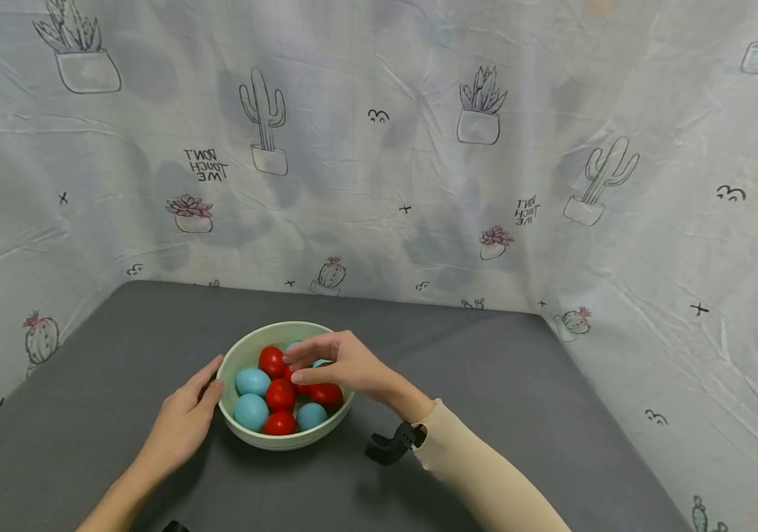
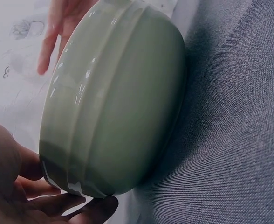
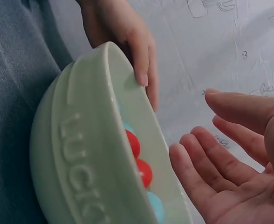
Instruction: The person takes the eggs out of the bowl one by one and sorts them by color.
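A pale green bowl (image 1: 286,442) stands on the grey table, with raised lettering on its outer wall in the right wrist view. Inside lie several smooth, rounded, egg-like balls, some red (image 1: 280,396) and some light blue (image 1: 250,411). My left hand (image 1: 186,421) holds the bowl at its left side, thumb at the rim and fingers against the outer wall (image 2: 127,107). Over the bowl's right part hovers my right hand (image 1: 335,362), thumb and fingers apart. Nothing lies between those fingers in the right wrist view, and the hand hides some balls from the head view.
Grey cloth (image 1: 432,347) covers the table around the bowl. Pale fabric with cactus drawings (image 1: 379,162) rises behind the table and along both sides. A black band (image 1: 392,445) sits on my right wrist, by a beige sleeve (image 1: 485,473).
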{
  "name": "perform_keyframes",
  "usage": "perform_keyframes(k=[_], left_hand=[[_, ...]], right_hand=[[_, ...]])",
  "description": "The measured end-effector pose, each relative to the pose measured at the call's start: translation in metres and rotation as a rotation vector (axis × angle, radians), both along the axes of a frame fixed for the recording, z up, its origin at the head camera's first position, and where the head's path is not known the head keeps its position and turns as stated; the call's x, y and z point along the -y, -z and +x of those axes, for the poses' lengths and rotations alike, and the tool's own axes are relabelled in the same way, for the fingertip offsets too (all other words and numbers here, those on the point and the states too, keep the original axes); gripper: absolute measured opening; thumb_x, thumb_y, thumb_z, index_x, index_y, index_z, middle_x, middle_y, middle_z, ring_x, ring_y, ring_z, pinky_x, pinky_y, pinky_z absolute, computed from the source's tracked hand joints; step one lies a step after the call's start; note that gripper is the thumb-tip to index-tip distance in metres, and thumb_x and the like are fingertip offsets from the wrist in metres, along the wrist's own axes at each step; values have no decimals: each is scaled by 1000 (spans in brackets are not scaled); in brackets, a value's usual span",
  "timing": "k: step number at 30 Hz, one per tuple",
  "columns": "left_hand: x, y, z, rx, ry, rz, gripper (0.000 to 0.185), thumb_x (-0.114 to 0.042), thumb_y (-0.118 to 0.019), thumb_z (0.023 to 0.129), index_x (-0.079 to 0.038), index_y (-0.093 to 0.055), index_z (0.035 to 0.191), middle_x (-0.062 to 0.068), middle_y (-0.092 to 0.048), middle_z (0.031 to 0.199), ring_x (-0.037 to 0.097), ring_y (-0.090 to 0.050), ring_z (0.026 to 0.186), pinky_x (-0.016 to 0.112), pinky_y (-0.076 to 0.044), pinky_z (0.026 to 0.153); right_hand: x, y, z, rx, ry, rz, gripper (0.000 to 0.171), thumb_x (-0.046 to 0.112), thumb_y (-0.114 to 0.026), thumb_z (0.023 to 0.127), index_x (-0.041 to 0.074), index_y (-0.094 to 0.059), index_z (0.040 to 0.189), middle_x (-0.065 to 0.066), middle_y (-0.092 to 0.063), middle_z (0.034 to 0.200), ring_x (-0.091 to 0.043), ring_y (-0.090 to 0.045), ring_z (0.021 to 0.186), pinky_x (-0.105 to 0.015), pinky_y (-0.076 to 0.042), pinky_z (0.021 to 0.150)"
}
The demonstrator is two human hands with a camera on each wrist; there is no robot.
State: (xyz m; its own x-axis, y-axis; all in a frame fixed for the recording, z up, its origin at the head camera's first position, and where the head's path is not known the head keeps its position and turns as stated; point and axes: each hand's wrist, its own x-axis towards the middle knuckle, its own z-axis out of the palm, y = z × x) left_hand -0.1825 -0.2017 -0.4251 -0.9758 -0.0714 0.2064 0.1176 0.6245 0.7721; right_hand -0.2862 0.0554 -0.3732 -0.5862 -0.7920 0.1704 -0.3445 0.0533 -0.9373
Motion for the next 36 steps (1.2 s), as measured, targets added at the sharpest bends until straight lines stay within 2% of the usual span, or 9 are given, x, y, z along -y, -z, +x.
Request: perform_keyframes(k=[3,6,11,15,19,26,36], left_hand=[[0,0,0,8,2,-3,55,-30,-37,109,2,-30,153,31,-37,147,48,-33,135,66,-31,102],[-1,-1,0,5,6,-3,55,-29,-37,109,2,-30,153,31,-37,146,48,-33,134,66,-31,102],[-2,-2,0,-4,7,-9,54,-29,-38,108,2,-30,152,31,-37,146,49,-33,134,66,-31,101],[-3,-2,-1,-4,7,-15,54,-29,-38,108,2,-31,152,31,-38,146,49,-34,134,66,-32,101],[-3,-1,0,-14,7,-13,53,-28,-38,108,1,-32,152,31,-39,145,49,-34,134,66,-32,101],[-2,1,1,4,6,-8,54,-29,-36,109,0,-29,154,31,-35,147,50,-31,135,67,-31,101],[1,2,1,4,-5,-28,54,-30,-36,109,-1,-30,154,31,-36,147,51,-31,134,68,-31,100]], right_hand=[[8,5,2,17,-18,16,32,7,-73,90,3,-69,122,-18,-68,115,-18,-65,106,-30,-49,94],[14,9,5,16,-69,43,30,5,-72,90,1,-69,120,-18,-68,115,-16,-65,105,-30,-51,92],[20,15,7,-19,-186,132,28,2,-72,89,-2,-68,117,-13,-70,113,-14,-65,104,-28,-52,88],[22,15,7,19,-253,199,28,1,-72,89,-3,-69,116,-7,-70,110,-13,-65,103,-28,-52,89],[22,13,6,51,-285,230,29,-4,-72,88,-5,-68,116,-5,-70,111,-11,-65,104,-28,-52,90],[25,14,2,131,-361,216,34,-14,-69,85,-11,-64,118,-14,-65,120,-11,-62,110,-32,-50,94],[30,17,0,85,-365,243,42,-25,-68,79,-10,-64,118,-13,-64,122,-8,-61,110,-29,-50,93]])
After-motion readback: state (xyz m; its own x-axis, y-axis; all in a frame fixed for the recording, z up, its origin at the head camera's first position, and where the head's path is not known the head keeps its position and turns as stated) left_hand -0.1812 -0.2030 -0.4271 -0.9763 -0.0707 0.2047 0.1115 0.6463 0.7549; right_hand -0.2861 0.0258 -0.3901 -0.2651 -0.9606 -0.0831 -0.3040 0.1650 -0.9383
